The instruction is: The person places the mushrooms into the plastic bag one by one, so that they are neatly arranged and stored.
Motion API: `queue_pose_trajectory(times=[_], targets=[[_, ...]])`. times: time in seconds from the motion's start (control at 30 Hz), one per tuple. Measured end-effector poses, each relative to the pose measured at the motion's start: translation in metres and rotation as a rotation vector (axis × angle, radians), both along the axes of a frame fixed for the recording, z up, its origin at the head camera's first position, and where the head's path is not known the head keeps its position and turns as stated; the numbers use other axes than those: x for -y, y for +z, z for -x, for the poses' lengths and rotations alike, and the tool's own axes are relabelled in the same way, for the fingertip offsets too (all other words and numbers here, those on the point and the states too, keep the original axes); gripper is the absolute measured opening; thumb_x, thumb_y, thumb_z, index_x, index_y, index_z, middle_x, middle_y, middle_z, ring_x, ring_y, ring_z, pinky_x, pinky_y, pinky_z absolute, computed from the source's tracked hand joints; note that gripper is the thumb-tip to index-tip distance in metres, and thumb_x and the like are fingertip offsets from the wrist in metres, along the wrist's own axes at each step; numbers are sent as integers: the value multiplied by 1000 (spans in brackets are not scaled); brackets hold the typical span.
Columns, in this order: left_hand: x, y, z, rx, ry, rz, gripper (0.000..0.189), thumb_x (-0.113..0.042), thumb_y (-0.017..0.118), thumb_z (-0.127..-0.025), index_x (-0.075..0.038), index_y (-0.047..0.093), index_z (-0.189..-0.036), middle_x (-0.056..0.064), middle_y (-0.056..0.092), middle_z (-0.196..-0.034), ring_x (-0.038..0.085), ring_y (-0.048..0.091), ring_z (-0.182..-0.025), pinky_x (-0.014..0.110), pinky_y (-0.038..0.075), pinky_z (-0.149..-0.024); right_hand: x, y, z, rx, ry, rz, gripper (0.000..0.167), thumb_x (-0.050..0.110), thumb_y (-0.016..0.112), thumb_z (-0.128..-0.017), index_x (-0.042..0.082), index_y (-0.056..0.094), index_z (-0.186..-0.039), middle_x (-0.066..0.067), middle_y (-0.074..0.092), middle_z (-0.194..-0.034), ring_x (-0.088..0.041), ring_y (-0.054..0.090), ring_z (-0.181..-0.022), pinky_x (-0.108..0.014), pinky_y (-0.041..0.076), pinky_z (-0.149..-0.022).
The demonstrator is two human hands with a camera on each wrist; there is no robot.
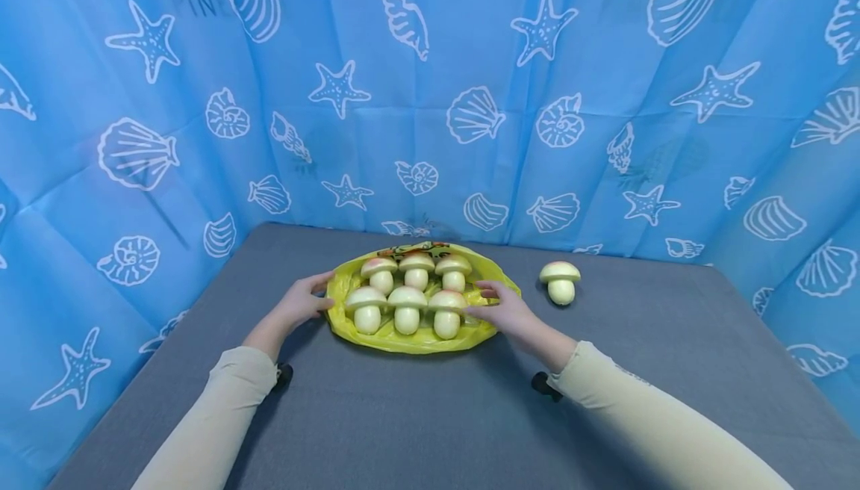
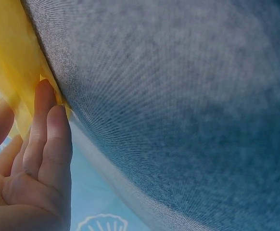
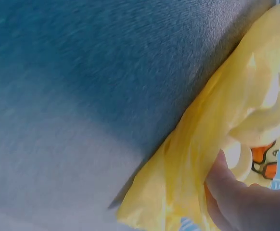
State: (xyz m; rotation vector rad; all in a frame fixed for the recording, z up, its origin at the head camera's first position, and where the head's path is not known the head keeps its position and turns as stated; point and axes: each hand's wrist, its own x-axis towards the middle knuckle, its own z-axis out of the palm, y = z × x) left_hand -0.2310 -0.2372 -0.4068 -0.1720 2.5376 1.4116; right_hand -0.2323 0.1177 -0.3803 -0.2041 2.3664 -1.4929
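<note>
A yellow plastic bag lies spread on the table with its mouth facing up. Several pale, glossy mushrooms sit in it in two rows, caps toward the back. At the bag's left edge is my left hand; its straight fingers touch the yellow plastic in the left wrist view. My right hand reaches over the right rim, its fingers spread, with a digit beside the front-right mushroom. In the right wrist view, thin yellow plastic partly covers this hand's digits. Apart from the bag, a single mushroom lies to the right.
Grey cloth covers the table. Behind it and along both sides hangs a blue curtain with white shells and starfish. An orange-and-white print shows on the bag's far side. A small black device sits at the right wrist.
</note>
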Motion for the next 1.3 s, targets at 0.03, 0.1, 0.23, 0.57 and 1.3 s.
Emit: queue_pose_trajectory(times=[0.03, 0.1, 0.23, 0.57, 1.3], targets=[[0, 0, 0, 1, 0, 0, 63, -3, 53, -99, -3, 24, -154, 28, 29, -152, 42, 35, -135, 51, 47, -94, -3, 1, 0, -2, 2, 0, 62, 14, 64, -94, -5, 36, -145, -31, 34, -146, -44, 41, -129, -51, 42, -101], [1, 0, 0, 0, 1, 1, 63, -2, 53, -98, -3, 24, -154, 28, 29, -152, 42, 35, -135, 51, 47, -94, -8, 3, 0, -9, 6, 4, 60, 13, 62, -95, -6, 35, -145, -31, 34, -145, -44, 40, -129, -51, 43, -100], [1, -1, 0, 0, 6, 4, 62, -2, 53, -99, -3, 24, -154, 29, 30, -151, 42, 35, -135, 51, 47, -94, -17, 6, 0, -22, -6, 29, 57, 10, 60, -96, -7, 34, -144, -31, 36, -144, -44, 41, -129, -51, 44, -99], [1, -1, -2, -5, 6, 11, 62, -3, 54, -98, -2, 25, -153, 29, 30, -151, 43, 37, -133, 50, 48, -92, -40, 24, 0, -51, -140, 102, 54, 11, 53, -100, -6, 31, -146, -29, 38, -142, -40, 43, -127, -53, 42, -100], [0, 0, 1, 1, 6, 11, 62, -3, 53, -99, -5, 25, -154, 27, 30, -152, 41, 38, -134, 49, 48, -93, -94, 16, 22, -143, -278, -49, 81, 15, 58, -98, 2, 2, -156, -31, -1, -157, -49, 20, -139, -58, 33, -106]])
